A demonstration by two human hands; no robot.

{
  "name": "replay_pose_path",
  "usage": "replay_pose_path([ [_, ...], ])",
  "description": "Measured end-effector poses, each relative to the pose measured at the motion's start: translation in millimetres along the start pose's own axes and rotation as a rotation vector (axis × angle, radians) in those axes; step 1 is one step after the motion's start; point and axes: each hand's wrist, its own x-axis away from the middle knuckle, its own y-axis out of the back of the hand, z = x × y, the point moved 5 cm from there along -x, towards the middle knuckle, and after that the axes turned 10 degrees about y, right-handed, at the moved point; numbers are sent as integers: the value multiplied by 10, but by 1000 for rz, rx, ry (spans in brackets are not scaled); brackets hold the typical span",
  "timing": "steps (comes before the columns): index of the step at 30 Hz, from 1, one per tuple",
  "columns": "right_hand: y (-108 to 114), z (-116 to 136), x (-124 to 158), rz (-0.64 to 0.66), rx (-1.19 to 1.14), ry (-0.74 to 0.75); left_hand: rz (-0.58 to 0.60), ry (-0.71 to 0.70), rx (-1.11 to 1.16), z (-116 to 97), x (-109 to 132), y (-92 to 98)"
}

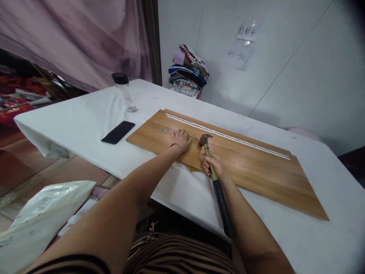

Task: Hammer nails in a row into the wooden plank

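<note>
A long wooden board [245, 167] lies across the white table [85, 121], with a pale strip [228, 136] along its far edge. My right hand [212, 164] is closed round a hammer [214, 179], gripping it near the head, which rests low over the board. My left hand [180, 139], with a bangle on the wrist, rests on the board left of the hammer head, its fingers curled; what they hold is hidden. A few small nails [163, 129] lie on the board just beyond that hand.
A black phone [118, 132] lies on the table left of the board. A clear bottle [125, 92] with a black cap stands behind it. Folded cloths [188, 72] are stacked by the wall. A white plastic bag [40, 217] sits low at left.
</note>
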Motion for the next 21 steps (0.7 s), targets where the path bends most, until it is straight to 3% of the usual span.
replay_pose_path([
  [21, 0, 5, 8, 19, 1, -14, -1, 1, -16, 0, -6, -11],
])
